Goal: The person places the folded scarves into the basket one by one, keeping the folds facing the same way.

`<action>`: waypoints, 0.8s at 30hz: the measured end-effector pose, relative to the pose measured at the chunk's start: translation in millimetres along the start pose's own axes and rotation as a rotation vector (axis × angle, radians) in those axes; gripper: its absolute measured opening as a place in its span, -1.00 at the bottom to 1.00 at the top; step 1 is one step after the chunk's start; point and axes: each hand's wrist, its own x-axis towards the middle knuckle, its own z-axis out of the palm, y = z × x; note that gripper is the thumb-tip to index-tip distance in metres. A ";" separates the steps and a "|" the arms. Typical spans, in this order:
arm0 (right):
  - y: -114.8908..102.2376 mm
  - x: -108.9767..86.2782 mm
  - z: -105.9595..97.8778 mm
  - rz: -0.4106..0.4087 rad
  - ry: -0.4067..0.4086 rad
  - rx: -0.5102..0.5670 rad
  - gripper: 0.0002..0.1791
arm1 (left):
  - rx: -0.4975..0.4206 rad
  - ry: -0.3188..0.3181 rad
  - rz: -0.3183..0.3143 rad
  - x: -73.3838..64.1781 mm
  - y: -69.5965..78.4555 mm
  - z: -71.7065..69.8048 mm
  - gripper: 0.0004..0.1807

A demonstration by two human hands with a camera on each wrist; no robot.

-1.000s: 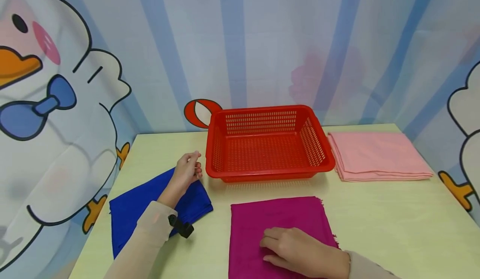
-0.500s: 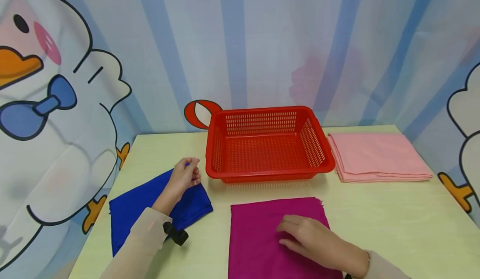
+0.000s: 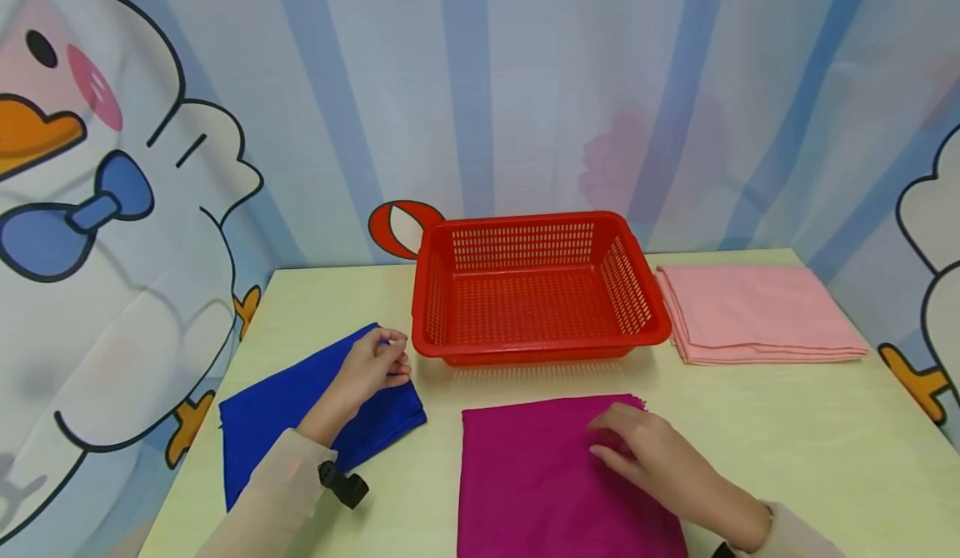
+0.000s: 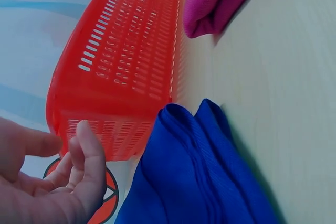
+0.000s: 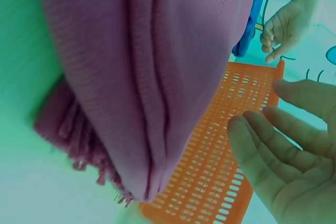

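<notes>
My left hand (image 3: pixel 375 363) hovers at the far corner of a folded blue cloth (image 3: pixel 285 408) on the left of the table. In the left wrist view its fingers (image 4: pixel 86 156) are loosely curled with nothing between them, and the blue cloth (image 4: pixel 199 182) lies beneath. My right hand (image 3: pixel 645 451) rests with relaxed fingers on a folded magenta cloth (image 3: pixel 525 475), near its far right fringed corner. The right wrist view shows that hand (image 5: pixel 283 156) with straight fingers beside the magenta cloth (image 5: pixel 142 77).
An empty red plastic basket (image 3: pixel 536 346) stands at the middle back of the pale table (image 3: pixel 787 433), just beyond both cloths. A stack of folded pink cloths (image 3: pixel 753 308) lies right of it. A cartoon curtain hangs close behind.
My right hand has slid over the magenta cloth from its near left part to its far right corner. My left hand has sunk slightly toward the blue cloth's corner.
</notes>
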 end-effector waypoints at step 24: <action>23.5 -13.1 -25.2 0.383 0.045 0.105 -0.74 | 0.084 -0.243 0.077 -34.0 -12.5 10.3 -0.63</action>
